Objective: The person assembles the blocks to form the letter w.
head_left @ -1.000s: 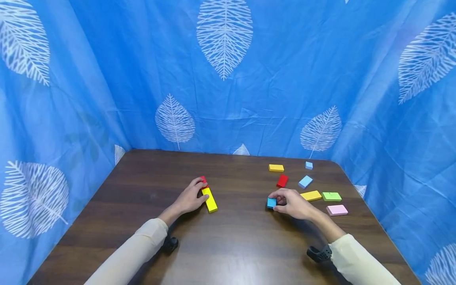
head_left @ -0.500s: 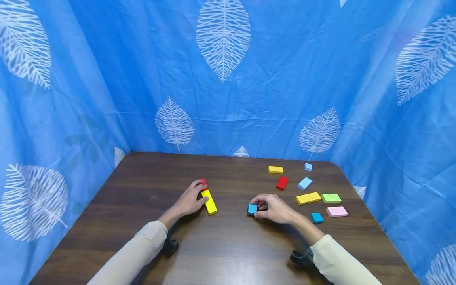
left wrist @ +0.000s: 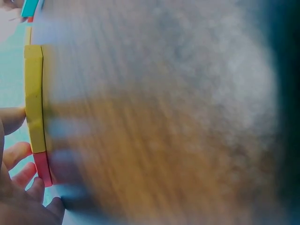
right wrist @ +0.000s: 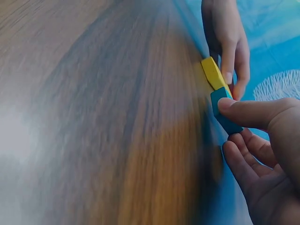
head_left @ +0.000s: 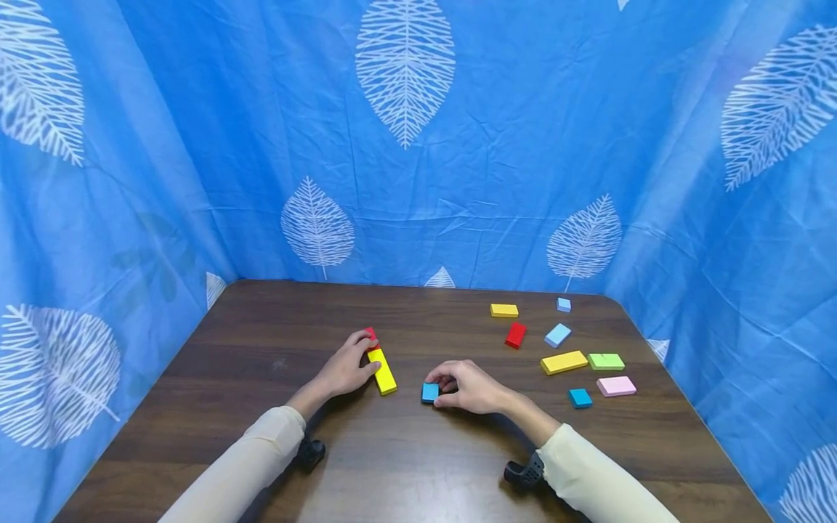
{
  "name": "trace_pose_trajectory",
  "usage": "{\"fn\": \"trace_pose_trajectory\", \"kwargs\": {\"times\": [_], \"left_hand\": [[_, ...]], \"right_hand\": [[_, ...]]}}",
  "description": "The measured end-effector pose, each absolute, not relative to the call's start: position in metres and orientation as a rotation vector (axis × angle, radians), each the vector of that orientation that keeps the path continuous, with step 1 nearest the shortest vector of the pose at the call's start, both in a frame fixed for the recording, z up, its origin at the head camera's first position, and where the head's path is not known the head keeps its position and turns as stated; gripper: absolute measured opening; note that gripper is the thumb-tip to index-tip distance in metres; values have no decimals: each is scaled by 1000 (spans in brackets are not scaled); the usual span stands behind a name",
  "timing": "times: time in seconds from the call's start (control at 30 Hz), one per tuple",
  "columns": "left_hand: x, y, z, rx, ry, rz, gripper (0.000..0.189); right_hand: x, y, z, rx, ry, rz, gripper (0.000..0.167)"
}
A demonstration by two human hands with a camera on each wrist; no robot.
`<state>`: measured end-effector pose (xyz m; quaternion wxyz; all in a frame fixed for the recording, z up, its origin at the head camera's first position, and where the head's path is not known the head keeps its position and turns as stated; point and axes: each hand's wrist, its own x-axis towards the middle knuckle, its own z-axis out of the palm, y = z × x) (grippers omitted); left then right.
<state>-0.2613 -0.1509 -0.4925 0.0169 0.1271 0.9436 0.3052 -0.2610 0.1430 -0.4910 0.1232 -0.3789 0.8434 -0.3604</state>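
Observation:
In the head view, my left hand (head_left: 343, 368) spans a yellow block (head_left: 385, 378) and a red block (head_left: 371, 334) that lie end to end on the table. Its thumb is against the yellow block's side, and its fingertips are at the red block, partly covering it. The left wrist view has both blocks in line, yellow (left wrist: 34, 98) longer than red (left wrist: 42, 168). To the right, my right hand (head_left: 474, 387) pinches a short blue block (head_left: 429, 393) between thumb and fingers. The right wrist view shows this blue block (right wrist: 226, 122) close over the table.
On the brown table's right lie a red block (head_left: 515, 335), two yellow blocks (head_left: 503, 311) (head_left: 564, 362), two light blue blocks (head_left: 564, 305) (head_left: 557, 335), a green block (head_left: 606, 362), a pink block (head_left: 616, 386) and a teal block (head_left: 580, 398). A blue leaf-patterned curtain (head_left: 458, 240) surrounds it.
My right hand has carried the blue block leftward, from beside the loose blocks toward the yellow block, uncovering the teal block. The left hand stays at the red and yellow blocks.

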Motion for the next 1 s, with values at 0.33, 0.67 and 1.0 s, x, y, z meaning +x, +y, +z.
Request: {"fn": "trace_pose_trajectory", "kwargs": {"times": [0.33,0.67,1.0], "left_hand": [[-261,-152,-493,366,2936,963,52],[-260,-151,-493,392,2948,961,50],[-260,-151,-491,406,2934,977,50]], "right_hand": [[-264,120,-489,-1144,2452,-1014,31],[-262,101,-491,-1190,2449,-962,30],[-262,97,-492,-1183,2462,-929,32]]}}
